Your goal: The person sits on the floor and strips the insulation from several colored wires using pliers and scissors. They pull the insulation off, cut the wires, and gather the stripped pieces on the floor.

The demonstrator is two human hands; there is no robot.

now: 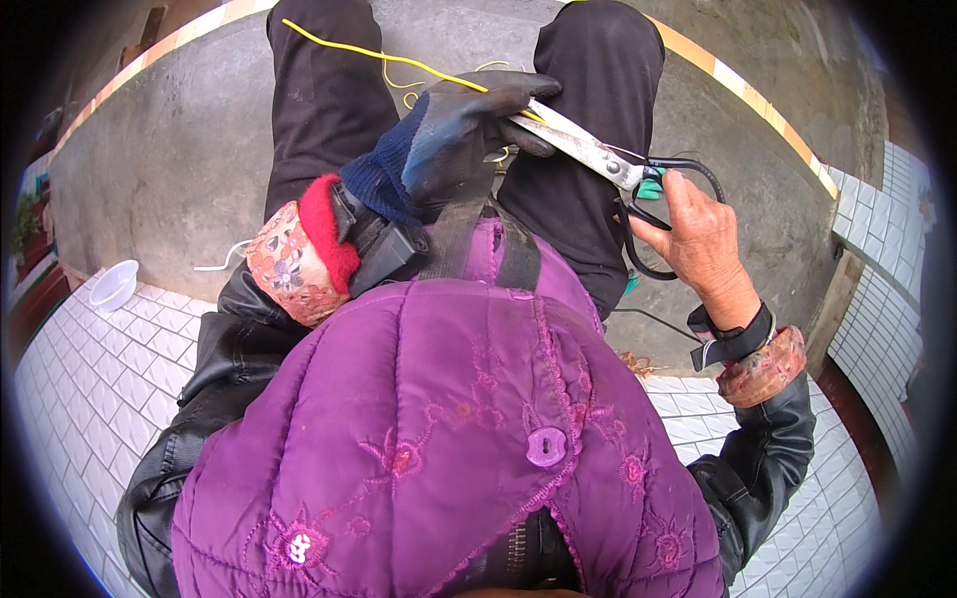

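My left hand (pixel 478 123), in a dark blue-and-black coated work glove, pinches a yellow insulated wire (pixel 359 49) above my lap. One end of the wire reaches out to the upper left; the other lies along the blades of a pair of scissors (pixel 579 146). My bare right hand (pixel 699 232) is on the black-handled scissors, with fingers in the handle loops. The scissor tips are at my gloved fingers, partly hidden by them. Thin yellow wire pieces (pixel 404 82) show beyond my left hand, between my knees.
A white plastic bowl (pixel 114 285) rests at the left, by the border of white tiles and grey concrete floor (pixel 179 164). A white strip (pixel 223 258) lies near my left sleeve. Something teal (pixel 650 187) shows behind the scissor handles. A tiled ledge (pixel 871 217) runs along the right.
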